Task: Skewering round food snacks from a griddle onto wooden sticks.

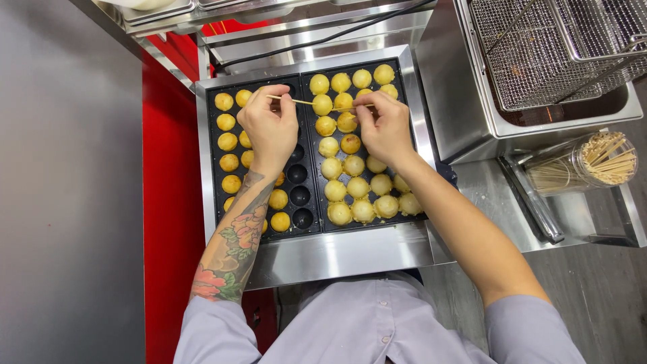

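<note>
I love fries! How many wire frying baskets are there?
2. Both sit side by side in the steel fryer at the top right: the left basket and the right basket, which the picture's edge partly cuts off.

Between the left hand (269, 128) and right hand (385, 128), dough balls (340, 162) crowd the griddle (209, 202). Empty cups (299, 195) beside the left wrist leave room. Right of the right hand, a fryer basket (539, 54) and skewer jar (586, 165) obstruct.
</note>
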